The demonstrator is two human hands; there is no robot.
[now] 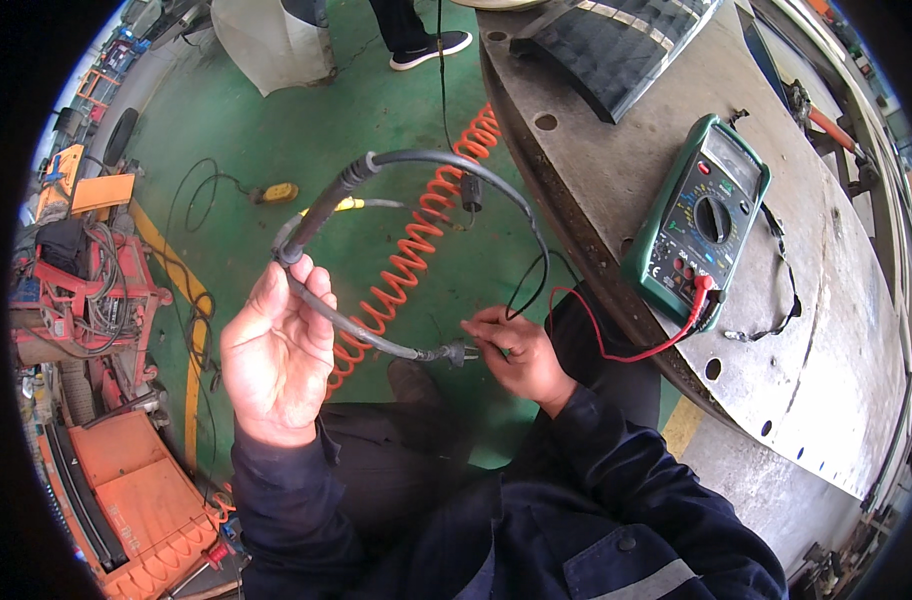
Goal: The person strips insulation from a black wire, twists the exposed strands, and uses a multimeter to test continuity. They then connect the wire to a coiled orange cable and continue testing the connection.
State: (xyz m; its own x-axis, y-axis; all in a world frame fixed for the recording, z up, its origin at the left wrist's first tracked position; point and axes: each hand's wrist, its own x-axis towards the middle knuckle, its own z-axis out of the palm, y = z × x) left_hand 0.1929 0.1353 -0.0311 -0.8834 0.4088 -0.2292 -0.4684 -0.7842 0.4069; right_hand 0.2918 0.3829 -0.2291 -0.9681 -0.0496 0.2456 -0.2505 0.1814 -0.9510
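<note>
My left hand (279,352) pinches a grey cable (354,330) together with a black sleeve-like handle, seemingly a test probe (328,206). From the handle's upper end a black lead (504,187) arcs over to the right. The grey cable ends in a small dark plug (452,352) with bare metal pins. Close to those pins is my right hand (519,356), thumb and fingers drawn together; whatever lies between them is hidden. A red test lead (613,356) runs from a green-cased digital multimeter (700,225) to behind that hand. The meter lies on a metal workbench (823,360).
Behind the cables, an orange coiled air hose (407,255) crosses the green floor. A black curved panel (613,52) lies at the bench's far end. Red equipment (95,292) and an orange metal case (144,487) stand left. Another person's shoe (433,51) shows at the top.
</note>
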